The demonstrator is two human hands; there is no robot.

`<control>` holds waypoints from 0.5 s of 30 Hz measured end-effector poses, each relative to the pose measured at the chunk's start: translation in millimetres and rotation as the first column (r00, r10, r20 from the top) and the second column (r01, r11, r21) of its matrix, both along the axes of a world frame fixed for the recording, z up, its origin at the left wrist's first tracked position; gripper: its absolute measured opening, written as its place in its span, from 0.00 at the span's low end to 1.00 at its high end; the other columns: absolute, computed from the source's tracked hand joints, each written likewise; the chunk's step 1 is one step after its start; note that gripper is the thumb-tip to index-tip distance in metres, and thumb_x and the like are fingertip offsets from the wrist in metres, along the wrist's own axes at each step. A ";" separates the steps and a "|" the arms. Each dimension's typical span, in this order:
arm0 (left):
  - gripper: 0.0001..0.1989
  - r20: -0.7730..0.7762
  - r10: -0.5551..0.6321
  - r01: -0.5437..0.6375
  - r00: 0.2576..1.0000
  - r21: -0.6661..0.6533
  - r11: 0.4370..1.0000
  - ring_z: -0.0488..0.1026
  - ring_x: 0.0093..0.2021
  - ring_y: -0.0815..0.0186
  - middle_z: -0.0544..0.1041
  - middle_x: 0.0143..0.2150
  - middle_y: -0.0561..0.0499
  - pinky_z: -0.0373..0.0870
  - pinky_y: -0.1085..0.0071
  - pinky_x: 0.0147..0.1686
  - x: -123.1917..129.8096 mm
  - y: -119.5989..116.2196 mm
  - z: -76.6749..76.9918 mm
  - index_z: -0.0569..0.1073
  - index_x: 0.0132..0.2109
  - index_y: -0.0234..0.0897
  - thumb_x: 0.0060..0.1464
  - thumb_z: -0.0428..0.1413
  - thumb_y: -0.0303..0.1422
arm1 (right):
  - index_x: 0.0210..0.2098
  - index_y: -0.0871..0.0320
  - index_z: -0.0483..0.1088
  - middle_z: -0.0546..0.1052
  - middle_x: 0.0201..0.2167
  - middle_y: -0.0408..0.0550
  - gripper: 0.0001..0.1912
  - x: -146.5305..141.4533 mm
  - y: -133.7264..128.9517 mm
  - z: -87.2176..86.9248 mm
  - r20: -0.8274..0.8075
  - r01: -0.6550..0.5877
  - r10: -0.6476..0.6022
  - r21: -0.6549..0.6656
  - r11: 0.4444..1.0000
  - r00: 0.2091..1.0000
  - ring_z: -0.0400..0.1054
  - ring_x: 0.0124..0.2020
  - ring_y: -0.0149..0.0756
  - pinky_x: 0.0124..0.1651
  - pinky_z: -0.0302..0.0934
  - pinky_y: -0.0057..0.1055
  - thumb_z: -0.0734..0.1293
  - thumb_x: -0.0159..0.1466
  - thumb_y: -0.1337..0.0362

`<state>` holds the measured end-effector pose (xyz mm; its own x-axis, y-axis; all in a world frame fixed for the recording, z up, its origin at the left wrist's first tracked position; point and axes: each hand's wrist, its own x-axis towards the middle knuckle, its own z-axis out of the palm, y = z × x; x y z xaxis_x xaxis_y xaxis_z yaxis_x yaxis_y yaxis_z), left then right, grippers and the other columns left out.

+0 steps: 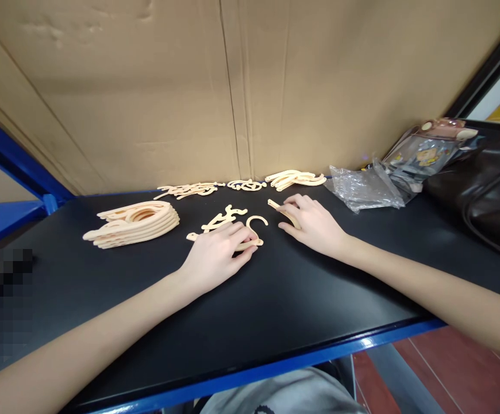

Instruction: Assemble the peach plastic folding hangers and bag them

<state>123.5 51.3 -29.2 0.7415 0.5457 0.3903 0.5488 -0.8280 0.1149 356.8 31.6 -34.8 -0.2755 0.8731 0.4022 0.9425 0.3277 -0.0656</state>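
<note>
The left hand (216,253) pinches a cream arm piece (245,245) close to one end, the thumb on the near side and the fingers over the far side; the piece runs beneath the palm, and its other end shows past the knuckles on the left. A cream hook (259,218) curves up from just beside those fingertips, away from the body; whether it is already joined to the arm piece cannot be told. To the right of this grip, and apart from it, the right hand (312,224) has a cream strip (291,217) between its thumb and bent fingers, with one end jutting out up and to the left, past the fingertips. Just beyond the left hand's knuckles lie a few loose cream parts (225,218), partly hidden by the hand. Well to the left of that hand is a neat stack of cream hangers (138,223). Farther out, beyond both grips, sit a left pile (192,190), a small middle pile (245,185) and a right pile (297,179) of similar pieces. A clear plastic bag (364,188) rests beyond the right hand, to its right, on the black tabletop (250,322).
</note>
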 end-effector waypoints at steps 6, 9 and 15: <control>0.06 0.006 -0.026 0.026 1.000 -0.061 0.998 0.71 0.39 0.67 0.75 0.39 0.54 0.65 0.72 0.36 -0.8 0.3 -0.3 0.70 0.40 0.40 0.61 0.49 0.33 | 0.38 0.59 0.69 0.72 0.38 0.51 0.10 3.0 -2.8 5.5 0.096 0.054 -0.043 -0.116 0.992 0.994 0.67 0.40 0.41 0.39 0.61 0.34 0.56 0.66 0.69; 0.06 -0.002 -0.063 0.062 0.998 -0.080 0.995 0.71 0.39 0.67 0.74 0.40 0.53 0.66 0.72 0.37 -0.8 1.5 -0.6 0.70 0.41 0.40 0.61 0.48 0.33 | 0.40 0.61 0.66 0.72 0.36 0.53 0.10 3.1 -6.5 9.2 0.135 0.097 -0.081 -0.115 0.989 0.988 0.68 0.38 0.42 0.36 0.60 0.33 0.57 0.62 0.75; 0.05 -0.019 -0.104 0.102 0.994 -0.104 0.989 0.71 0.41 0.67 0.73 0.41 0.53 0.66 0.72 0.39 -0.9 2.9 -1.1 0.68 0.41 0.40 0.62 0.48 0.33 | 0.50 0.62 0.59 0.71 0.47 0.57 0.18 -0.8 -13.1 9.2 0.060 0.082 -0.072 -0.186 0.979 0.996 0.70 0.40 0.44 0.38 0.60 0.33 0.55 0.61 0.76</control>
